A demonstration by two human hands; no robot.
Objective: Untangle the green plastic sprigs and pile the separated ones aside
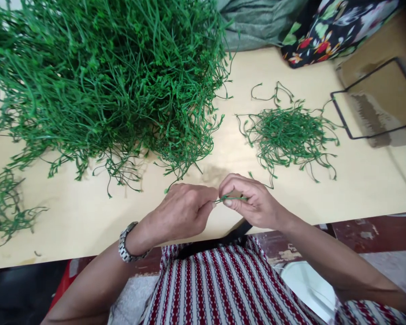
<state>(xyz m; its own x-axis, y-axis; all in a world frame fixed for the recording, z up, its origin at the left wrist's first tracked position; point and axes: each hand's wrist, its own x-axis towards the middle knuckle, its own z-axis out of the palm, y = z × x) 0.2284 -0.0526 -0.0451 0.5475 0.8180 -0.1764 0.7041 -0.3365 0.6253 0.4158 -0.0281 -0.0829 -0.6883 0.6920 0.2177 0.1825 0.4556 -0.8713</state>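
Note:
Between my two hands, near the table's front edge, runs a thin green plastic stem. My left hand, with a metal watch on its wrist, pinches one end between thumb and forefinger. The other part lies in the closed fingers of my right hand. A large heap of green artificial stems with small forked tips rises beyond my left hand. Past my right hand spreads a smaller pile of the same stems.
A further bunch of stems lies at the far left. On the right, a black wire frame rests against a cardboard box. Behind are a floral cloth and a grey-green sack. The pale table ends just before my body.

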